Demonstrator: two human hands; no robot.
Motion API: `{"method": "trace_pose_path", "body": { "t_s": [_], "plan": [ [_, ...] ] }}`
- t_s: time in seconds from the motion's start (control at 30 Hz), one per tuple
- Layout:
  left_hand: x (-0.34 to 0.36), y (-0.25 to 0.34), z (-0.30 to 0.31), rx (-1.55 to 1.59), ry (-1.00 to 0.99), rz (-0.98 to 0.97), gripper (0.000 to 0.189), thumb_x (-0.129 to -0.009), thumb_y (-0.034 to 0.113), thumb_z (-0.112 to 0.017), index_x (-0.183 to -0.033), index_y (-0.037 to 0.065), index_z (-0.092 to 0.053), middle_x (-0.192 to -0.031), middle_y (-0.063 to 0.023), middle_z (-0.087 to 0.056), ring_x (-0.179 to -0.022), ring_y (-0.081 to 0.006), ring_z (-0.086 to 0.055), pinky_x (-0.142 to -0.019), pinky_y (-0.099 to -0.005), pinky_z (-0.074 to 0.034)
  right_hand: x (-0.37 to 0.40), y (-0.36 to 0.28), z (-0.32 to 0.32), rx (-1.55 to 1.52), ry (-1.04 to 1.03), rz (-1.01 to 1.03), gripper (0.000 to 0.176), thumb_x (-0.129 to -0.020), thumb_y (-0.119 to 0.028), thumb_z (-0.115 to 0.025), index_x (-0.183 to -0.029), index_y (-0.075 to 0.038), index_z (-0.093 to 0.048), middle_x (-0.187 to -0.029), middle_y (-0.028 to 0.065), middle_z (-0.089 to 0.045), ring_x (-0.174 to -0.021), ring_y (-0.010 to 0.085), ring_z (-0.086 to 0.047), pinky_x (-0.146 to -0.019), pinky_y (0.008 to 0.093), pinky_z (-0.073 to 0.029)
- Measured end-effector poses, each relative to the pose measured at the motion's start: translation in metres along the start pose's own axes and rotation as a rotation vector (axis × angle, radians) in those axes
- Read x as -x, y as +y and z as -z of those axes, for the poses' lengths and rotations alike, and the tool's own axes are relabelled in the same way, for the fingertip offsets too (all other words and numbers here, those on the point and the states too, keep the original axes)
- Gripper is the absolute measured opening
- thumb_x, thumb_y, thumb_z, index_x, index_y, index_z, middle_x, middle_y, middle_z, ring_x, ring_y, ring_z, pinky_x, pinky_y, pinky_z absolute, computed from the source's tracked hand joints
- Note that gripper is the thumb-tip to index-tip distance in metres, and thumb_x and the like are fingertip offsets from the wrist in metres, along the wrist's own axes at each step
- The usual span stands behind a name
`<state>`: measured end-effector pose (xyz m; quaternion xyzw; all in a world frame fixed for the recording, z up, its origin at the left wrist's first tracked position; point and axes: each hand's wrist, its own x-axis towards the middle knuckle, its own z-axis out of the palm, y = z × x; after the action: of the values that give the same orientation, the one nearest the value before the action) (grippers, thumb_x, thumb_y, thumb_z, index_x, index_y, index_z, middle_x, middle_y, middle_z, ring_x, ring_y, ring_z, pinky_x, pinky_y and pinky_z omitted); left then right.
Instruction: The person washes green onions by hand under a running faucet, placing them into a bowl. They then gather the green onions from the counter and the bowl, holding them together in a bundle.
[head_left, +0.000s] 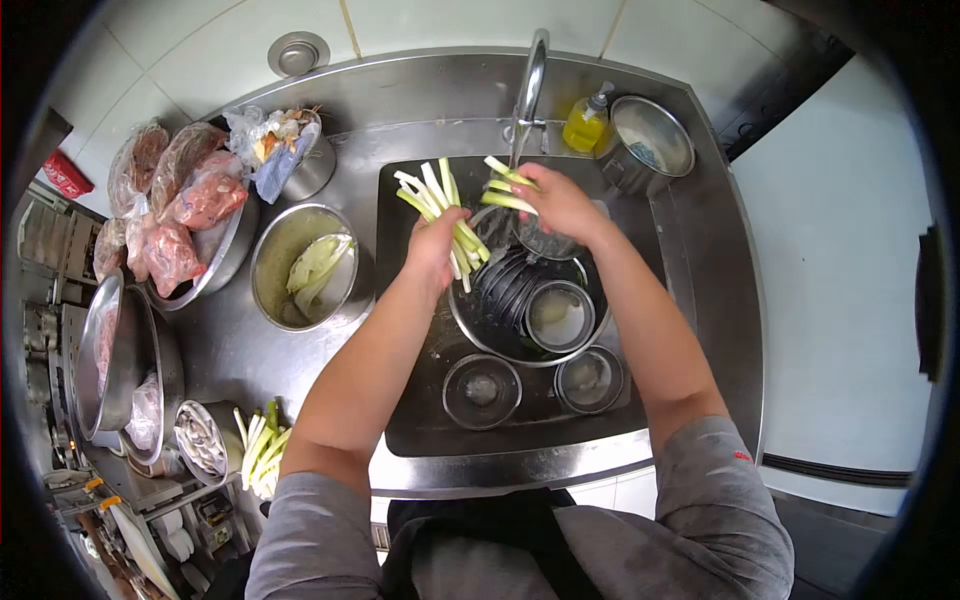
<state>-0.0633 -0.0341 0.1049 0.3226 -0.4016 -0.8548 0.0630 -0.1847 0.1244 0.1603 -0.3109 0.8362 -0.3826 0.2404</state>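
My left hand (433,248) is closed around a bunch of green onion stalks (466,243), white and pale green, held above the sink (660,300). A few more green onion stalks (508,202) are gripped in my right hand (562,210), just under the tap (534,85), where water runs down over them. Below both hands sits a large metal basin (458,325) holding dark, ribbed dishes (505,285) and a round metal bowl (559,314). My hands and the stalks partly hide its far side. Two small round bowls (482,391) (588,380) stand in front of it.
Left of the sink is a pot (262,270) with leafy scraps. Farther left are bagged meat (172,255) in a bowl, a scrap container (312,170), and more green onions (264,458). A soap bottle (586,124) and metal pot (630,172) stand at the back right.
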Motion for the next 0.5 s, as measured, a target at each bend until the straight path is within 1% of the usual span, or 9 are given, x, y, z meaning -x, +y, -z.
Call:
{"method": "trace_pose_path", "body": {
  "t_s": [0.07,0.1,0.2,0.23,0.3,0.33,0.37,0.43,0.5],
  "plan": [
    [-0.004,-0.008,-0.007,0.016,-0.080,-0.004,0.023,-0.084,0.011,-0.063,-0.103,0.000,-0.058,-0.085,-0.0085,-0.059,-0.075,-0.0197,-0.059,-0.065,-0.0362,-0.051,0.009,0.002,-0.006,-0.575,-0.103,-0.051,0.028,-0.091,-0.019,-0.056,-0.116,-0.009,-0.053,-0.074,0.0054,-0.061,-0.044,0.0103,-0.046,-0.041,0.0247,-0.038],
    [-0.007,-0.013,-0.010,0.049,-0.147,-0.038,0.027,-0.085,0.013,-0.062,-0.109,0.000,-0.057,-0.091,-0.0097,-0.061,-0.080,-0.0208,-0.061,-0.069,-0.0377,-0.053,0.008,0.002,-0.013,-0.573,-0.108,-0.047,0.028,-0.091,-0.019,-0.056,-0.116,-0.009,-0.053,-0.074,0.0054,-0.061,-0.044,0.0103,-0.046,-0.041,0.0247,-0.038],
    [-0.009,-0.026,-0.032,0.142,-0.374,-0.110,0.037,-0.088,0.021,-0.063,-0.118,0.001,-0.052,-0.100,-0.0100,-0.062,-0.088,-0.0226,-0.064,-0.077,-0.0391,-0.054,-0.009,0.019,-0.041,-1.145,0.168,-0.033,0.032,-0.088,-0.007,-0.048,-0.119,-0.008,-0.055,-0.082,0.0087,-0.061,-0.063,0.0112,-0.054,-0.054,0.0240,-0.044],
    [-0.014,-0.031,-0.038,0.141,-0.346,-0.090,0.041,-0.089,0.023,-0.063,-0.122,0.004,-0.050,-0.105,-0.0106,-0.061,-0.091,-0.0230,-0.063,-0.080,-0.0391,-0.053,-0.010,0.015,-0.051,-1.090,0.283,0.002,0.034,-0.089,-0.008,-0.046,-0.121,-0.004,-0.054,-0.094,0.0106,-0.063,-0.079,0.0154,-0.059,-0.069,0.0267,-0.048],
    [-0.020,-0.034,-0.045,0.203,-0.382,-0.082,0.041,-0.090,0.024,-0.062,-0.125,0.007,-0.049,-0.112,-0.0111,-0.059,-0.098,-0.0234,-0.061,-0.085,-0.0395,-0.052,-0.014,0.018,-0.062,-0.776,0.449,0.196,0.035,-0.090,-0.010,-0.045,-0.123,-0.004,-0.054,-0.104,0.0133,-0.064,-0.086,0.0226,-0.061,-0.082,0.0303,-0.047],
    [-0.021,-0.034,-0.048,0.209,-0.383,-0.082,0.041,-0.090,0.024,-0.062,-0.125,0.007,-0.049,-0.112,-0.0111,-0.059,-0.098,-0.0234,-0.061,-0.085,-0.0395,-0.052,-0.012,0.021,-0.059,-0.619,0.419,0.114,0.036,-0.093,-0.011,-0.043,-0.128,-0.004,-0.051,-0.122,0.0110,-0.056,-0.107,0.0198,-0.054,-0.096,0.0319,-0.040],
    [-0.023,-0.033,-0.050,0.251,-0.417,-0.076,0.041,-0.091,0.024,-0.061,-0.126,0.008,-0.048,-0.115,-0.0112,-0.058,-0.101,-0.0232,-0.060,-0.087,-0.0395,-0.051,-0.011,0.023,-0.059,-0.615,0.415,0.114,0.036,-0.093,-0.011,-0.043,-0.128,-0.004,-0.051,-0.122,0.0110,-0.056,-0.107,0.0198,-0.054,-0.096,0.0319,-0.040],
    [-0.023,-0.034,-0.053,0.296,-0.450,-0.070,0.041,-0.091,0.024,-0.059,-0.128,0.008,-0.048,-0.118,-0.0112,-0.057,-0.104,-0.0230,-0.059,-0.089,-0.0394,-0.050,-0.008,0.025,-0.057,-0.033,0.608,0.273,0.038,-0.094,-0.025,-0.043,-0.127,-0.011,-0.055,-0.135,0.0140,-0.047,-0.115,0.0352,-0.046,-0.101,0.0415,-0.034],
    [-0.026,-0.035,-0.057,0.271,-0.461,-0.091,0.040,-0.093,0.023,-0.057,-0.129,0.008,-0.047,-0.119,-0.0107,-0.057,-0.106,-0.0223,-0.058,-0.091,-0.0392,-0.049,-0.007,0.024,-0.048,-0.100,0.522,0.239,0.041,-0.094,-0.030,-0.042,-0.129,-0.013,-0.054,-0.143,0.0100,-0.039,-0.122,0.0362,-0.038,-0.105,0.0440,-0.028]
  ]
}}
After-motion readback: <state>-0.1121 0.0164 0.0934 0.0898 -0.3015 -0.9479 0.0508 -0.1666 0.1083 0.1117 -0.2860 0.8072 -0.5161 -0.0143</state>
